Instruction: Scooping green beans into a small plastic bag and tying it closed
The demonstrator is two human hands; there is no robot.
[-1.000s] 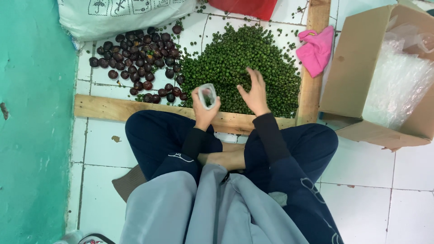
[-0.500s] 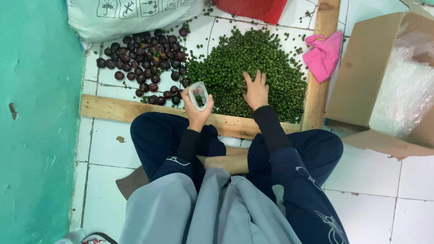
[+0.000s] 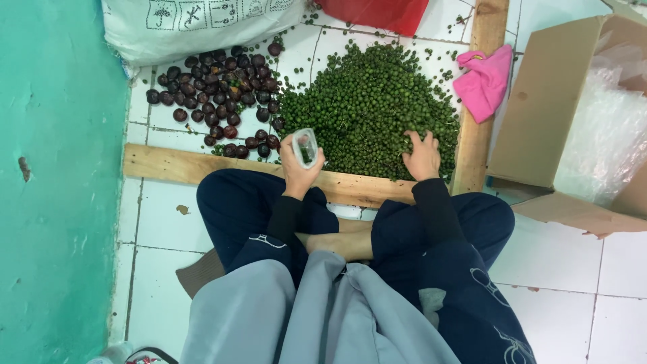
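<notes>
The small clear container (image 3: pixel 304 147) is grasped upright in the left hand (image 3: pixel 298 165), just above the wooden plank (image 3: pixel 202 167), with its mouth up to receive berries. The right hand (image 3: pixel 422 156) rests half-clenched on the pile of green berries (image 3: pixel 367 108), seemingly gathering some.

small clear container (image 3: pixel 305 147) | upright in left hand | green berry pile (image 3: pixel 367 108) | heaped on tiled floor

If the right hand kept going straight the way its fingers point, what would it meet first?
The right hand already rests on the near edge of the pile of small green berries; straight on, it would probably only push deeper into that pile.
</notes>
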